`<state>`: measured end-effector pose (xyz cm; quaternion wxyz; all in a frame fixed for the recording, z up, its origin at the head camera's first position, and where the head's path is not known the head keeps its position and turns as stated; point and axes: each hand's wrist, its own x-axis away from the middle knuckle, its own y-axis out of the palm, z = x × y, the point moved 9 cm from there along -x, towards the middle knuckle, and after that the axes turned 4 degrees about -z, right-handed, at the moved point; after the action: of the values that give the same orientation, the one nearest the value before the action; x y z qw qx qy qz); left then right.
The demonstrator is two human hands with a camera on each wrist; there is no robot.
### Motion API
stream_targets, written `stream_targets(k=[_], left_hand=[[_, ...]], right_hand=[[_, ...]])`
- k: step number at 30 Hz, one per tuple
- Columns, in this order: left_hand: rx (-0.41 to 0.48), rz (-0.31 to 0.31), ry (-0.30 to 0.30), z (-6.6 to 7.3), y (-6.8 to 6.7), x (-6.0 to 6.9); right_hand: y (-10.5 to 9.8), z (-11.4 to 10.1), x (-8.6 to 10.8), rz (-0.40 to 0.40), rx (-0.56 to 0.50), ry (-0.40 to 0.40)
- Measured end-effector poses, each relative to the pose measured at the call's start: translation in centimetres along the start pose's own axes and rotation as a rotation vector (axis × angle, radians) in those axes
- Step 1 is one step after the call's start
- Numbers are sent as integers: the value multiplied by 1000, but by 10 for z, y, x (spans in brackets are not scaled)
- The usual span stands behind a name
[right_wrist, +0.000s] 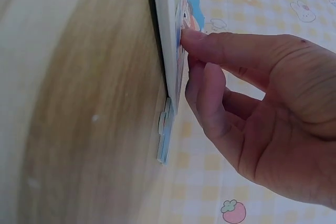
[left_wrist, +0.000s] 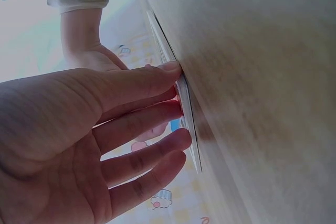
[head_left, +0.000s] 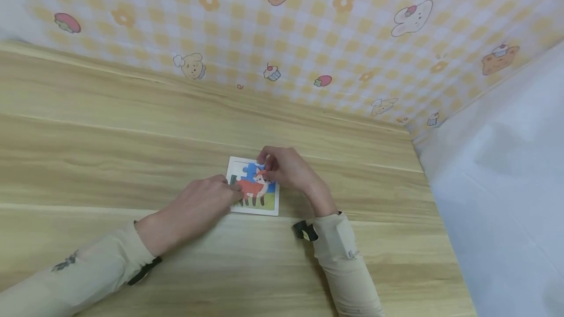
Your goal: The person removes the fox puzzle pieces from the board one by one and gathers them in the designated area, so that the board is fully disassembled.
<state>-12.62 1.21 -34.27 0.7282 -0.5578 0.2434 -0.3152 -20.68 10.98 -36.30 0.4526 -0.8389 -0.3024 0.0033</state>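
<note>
A square jigsaw puzzle (head_left: 272,204) with a white frame and a picture of an orange fox lies flat on the wooden table. My left hand (head_left: 198,207) rests at its left side, with the fingertips on the pieces; in the left wrist view the thumb (left_wrist: 170,67) touches the board near its edge and the fingers are fairly straight. Over the upper right part, my right hand (head_left: 291,170) has curled fingers and pinches a puzzle piece (right_wrist: 195,11) with a blue edge, which stands up tilted from the board. The fingers partly hide the fox's head.
Beyond the board's edge, a loose blue-edged piece (right_wrist: 165,135) lies on the table (head_left: 132,165). A yellow-checked cloth with cartoon prints (head_left: 299,38) hangs behind the table. White sheeting (head_left: 498,185) runs along the right side. Dark straps (head_left: 304,230) sit at the wrists.
</note>
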Motion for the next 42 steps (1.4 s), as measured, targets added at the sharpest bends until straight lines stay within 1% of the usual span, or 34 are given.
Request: stream_targets(k=[9,17,23,26,29,31,33,36,39,42], left_hand=[[26,-8,1,-1,2,-1],[-9,-8,0,-1,2,0],[-6,-5,5,-1,2,0],[25,12,8,-1,1,1],[70,46,6,-1,-1,1],[73,58,23,0,-1,1],[64,48,39,1,1,-1],[39,11,67,4,5,-4],[46,-14,66,4,6,-6],[52,-17,63,4,6,-6]], right_hand=[[-1,-1,1,22,48,-15],[-3,-4,0,33,57,-34],[-5,-7,2,41,47,-69],[-6,-9,3,45,49,-79],[-7,-9,3,48,51,-78],[-6,-9,3,50,51,-76],[-6,-9,2,50,48,-75],[-5,-7,2,45,42,-75],[-8,-6,2,62,43,-78],[-14,-4,5,98,52,-80]])
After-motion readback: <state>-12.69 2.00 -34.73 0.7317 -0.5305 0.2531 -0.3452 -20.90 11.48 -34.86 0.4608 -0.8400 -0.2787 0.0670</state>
